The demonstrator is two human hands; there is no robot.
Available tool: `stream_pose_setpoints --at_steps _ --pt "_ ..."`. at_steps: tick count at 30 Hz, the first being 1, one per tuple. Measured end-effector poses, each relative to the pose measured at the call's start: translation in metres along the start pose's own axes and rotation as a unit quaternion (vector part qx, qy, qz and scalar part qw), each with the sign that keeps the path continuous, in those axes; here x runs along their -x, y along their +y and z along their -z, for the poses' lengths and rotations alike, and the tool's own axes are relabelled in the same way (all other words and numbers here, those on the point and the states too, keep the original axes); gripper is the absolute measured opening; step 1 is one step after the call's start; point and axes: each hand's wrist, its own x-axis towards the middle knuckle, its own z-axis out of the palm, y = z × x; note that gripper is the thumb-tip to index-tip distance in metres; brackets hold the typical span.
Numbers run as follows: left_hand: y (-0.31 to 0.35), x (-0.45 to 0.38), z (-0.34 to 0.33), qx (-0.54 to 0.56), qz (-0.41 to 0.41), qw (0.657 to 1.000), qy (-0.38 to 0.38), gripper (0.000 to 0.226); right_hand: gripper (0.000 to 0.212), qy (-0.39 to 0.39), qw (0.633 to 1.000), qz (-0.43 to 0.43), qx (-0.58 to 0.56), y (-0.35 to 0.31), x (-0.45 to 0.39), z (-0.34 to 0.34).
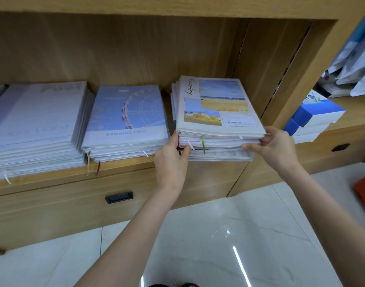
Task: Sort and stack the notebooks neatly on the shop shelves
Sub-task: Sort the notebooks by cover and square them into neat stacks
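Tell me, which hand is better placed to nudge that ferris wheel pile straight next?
Probably the left hand. It holds the near left corner of the yellow-field stack, right beside the ferris wheel pile. The right hand grips the stack's far corner and would have to cross over.

Three flat notebook stacks on the shelf [119, 162]: pale left stack [36, 125], blue middle stack [125, 119], uneven right stack [217, 112].

Left pile of notebooks [34, 129] is running off the frame's left edge; its cover print is blurring beyond reading. Fingers [252, 146] of right hand [275, 146] are disappearing under the right-hand stack [217, 141].
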Motion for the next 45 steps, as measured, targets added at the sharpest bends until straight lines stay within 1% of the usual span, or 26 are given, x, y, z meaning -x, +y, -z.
stream_pose_setpoints --at_steps 2,3,6,10,16,18,20,22,24,27,29,31,34,36,38,40,43,45 --pt "0.000 -0.004 0.001 0.051 0.019 0.998 0.008 0.033 0.047 0.009 1.000 0.004 0.018 -0.004 -0.001 0.000" --pt "0.000 -0.006 0.001 0.057 0.027 0.998 0.016 0.034 0.046 0.015 0.999 0.005 0.029 -0.005 -0.002 -0.001" --pt "0.001 -0.011 0.003 0.045 0.027 0.998 0.027 0.034 0.047 0.034 0.998 -0.002 0.062 -0.007 -0.007 -0.003" --pt "0.002 -0.021 0.006 0.032 0.055 0.997 0.032 0.031 0.048 0.054 0.992 -0.002 0.114 -0.011 -0.014 -0.006" --pt "-0.002 -0.026 0.008 0.009 0.042 0.998 0.034 0.025 0.043 0.064 0.983 -0.006 0.171 -0.015 -0.017 -0.007" --pt "-0.003 -0.026 0.009 0.003 0.031 0.999 0.022 0.025 0.041 0.054 0.985 -0.006 0.161 -0.012 -0.015 -0.009" --pt "-0.004 -0.021 0.008 0.017 0.013 1.000 -0.004 0.024 0.042 0.039 0.991 -0.011 0.124 -0.008 -0.013 -0.011" --pt "-0.007 -0.017 0.004 0.030 -0.013 0.999 -0.040 0.021 0.040 0.039 0.994 -0.017 0.104 -0.006 -0.013 -0.012" --pt "-0.009 -0.015 0.001 0.030 -0.027 0.997 -0.060 0.023 0.036 0.039 0.994 -0.025 0.101 -0.006 -0.014 -0.011" --pt "-0.011 -0.015 -0.002 0.024 -0.036 0.997 -0.056 0.029 0.035 0.043 0.994 -0.032 0.100 -0.006 -0.014 -0.013" --pt "-0.010 -0.013 -0.003 -0.005 -0.055 0.997 -0.050 0.037 0.035 0.053 0.992 -0.035 0.111 -0.005 -0.014 -0.015" --pt "-0.008 -0.014 -0.004 -0.003 -0.064 0.997 -0.050 0.045 0.035 0.053 0.991 -0.037 0.114 -0.005 -0.015 -0.014" --pt "-0.006 -0.021 -0.003 0.055 -0.046 0.995 -0.065 0.054 0.034 0.039 0.994 -0.045 0.095 -0.005 -0.019 -0.009" --pt "-0.006 -0.022 0.000 0.065 -0.036 0.994 -0.080 0.056 0.033 0.031 0.994 -0.046 0.095 -0.006 -0.021 -0.008" --pt "-0.006 -0.022 0.002 0.063 -0.023 0.991 -0.112 0.056 0.032 0.037 0.992 -0.044 0.110 -0.007 -0.021 -0.011" --pt "-0.005 -0.023 0.003 0.084 -0.002 0.985 -0.148 0.058 0.034 0.047 0.991 -0.046 0.120 -0.006 -0.019 -0.014" --pt "-0.003 -0.024 0.005 0.131 0.046 0.972 -0.192 0.064 0.040 0.047 0.994 -0.049 0.091 -0.006 -0.017 -0.013" --pt "-0.002 -0.024 0.004 0.143 0.057 0.967 -0.202 0.066 0.041 0.045 0.994 -0.048 0.085 -0.006 -0.018 -0.012"
